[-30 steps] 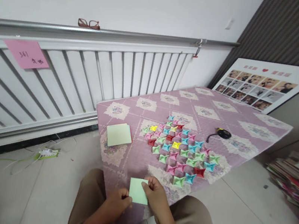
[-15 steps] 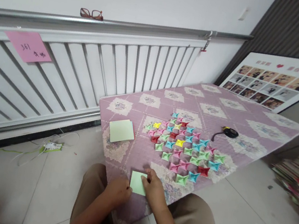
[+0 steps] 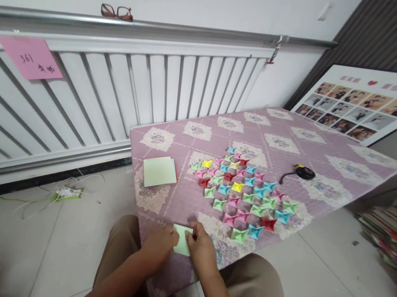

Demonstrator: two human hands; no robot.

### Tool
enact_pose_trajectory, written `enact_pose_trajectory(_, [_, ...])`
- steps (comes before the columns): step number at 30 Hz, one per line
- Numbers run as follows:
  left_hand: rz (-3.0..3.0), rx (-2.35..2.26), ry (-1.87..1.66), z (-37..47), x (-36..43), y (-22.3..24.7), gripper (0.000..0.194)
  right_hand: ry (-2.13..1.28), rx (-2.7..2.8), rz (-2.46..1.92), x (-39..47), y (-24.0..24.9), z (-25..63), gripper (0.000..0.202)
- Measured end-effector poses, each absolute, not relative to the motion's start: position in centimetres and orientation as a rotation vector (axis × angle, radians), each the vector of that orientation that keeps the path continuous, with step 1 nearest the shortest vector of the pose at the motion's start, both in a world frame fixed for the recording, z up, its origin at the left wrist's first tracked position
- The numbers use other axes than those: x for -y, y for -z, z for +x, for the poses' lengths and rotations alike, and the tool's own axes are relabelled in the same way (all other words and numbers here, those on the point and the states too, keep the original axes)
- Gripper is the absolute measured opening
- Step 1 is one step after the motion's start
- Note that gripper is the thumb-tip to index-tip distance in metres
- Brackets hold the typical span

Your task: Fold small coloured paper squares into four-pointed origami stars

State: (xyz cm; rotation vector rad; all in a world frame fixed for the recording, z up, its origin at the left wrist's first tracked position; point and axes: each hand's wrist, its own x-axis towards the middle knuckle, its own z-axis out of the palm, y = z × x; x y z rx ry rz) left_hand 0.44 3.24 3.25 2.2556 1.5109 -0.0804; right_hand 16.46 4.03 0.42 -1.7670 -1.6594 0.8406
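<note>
A pale green square of paper (image 3: 182,247), seemingly folded, lies near the table's front corner between my hands. The fingers of my left hand (image 3: 160,244) are curled in at its left edge and cover part of it. On the opposite side, my right hand (image 3: 203,248) pinches the right edge, thumb on top. Beyond them stand several small folded paper shapes (image 3: 237,187) in green, blue, pink, red and yellow, set out in slanting rows. A stack of square paper (image 3: 159,172) with a pale green sheet on top rests at the table's left side.
The table (image 3: 184,204) wears a purple flowered cloth. A black coiled object, perhaps a tape measure (image 3: 303,172), sits at its right. Behind are a white radiator (image 3: 171,84), eyeglasses (image 3: 116,12) and a photo board (image 3: 367,105). A power strip (image 3: 67,193) lies on the floor.
My left hand has shifted up along the paper's left edge, and its fingers now lie over that side. My right hand keeps its pinch. The camera view has moved slightly.
</note>
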Motion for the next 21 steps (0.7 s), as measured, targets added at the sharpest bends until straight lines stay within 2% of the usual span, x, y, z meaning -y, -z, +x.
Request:
enact_pose_trajectory(5, [2.465,-1.308,0.039,0.1,-3.3,-1.6,0.01,-0.831,1.664,-1.776,-4.0,-0.3,16.5,0.023])
enact_pose_trajectory(13, [2.643,-1.176,-0.128,-1.1,-2.0,0.4,0.017,-0.847,1.667,-1.75,-4.0,-0.7,16.5,0.023])
enact_pose_trajectory(17, [2.742,-1.121,-0.265,-1.8,-1.2,0.6,0.03,-0.856,1.636,-1.723,-4.1,-0.8,16.4,0.022])
enact_pose_trajectory(21, [2.755,-1.132,-0.228,-2.2,-0.7,0.1,0.034,-0.85,1.583,-1.669,-4.3,-0.6,16.7,0.018])
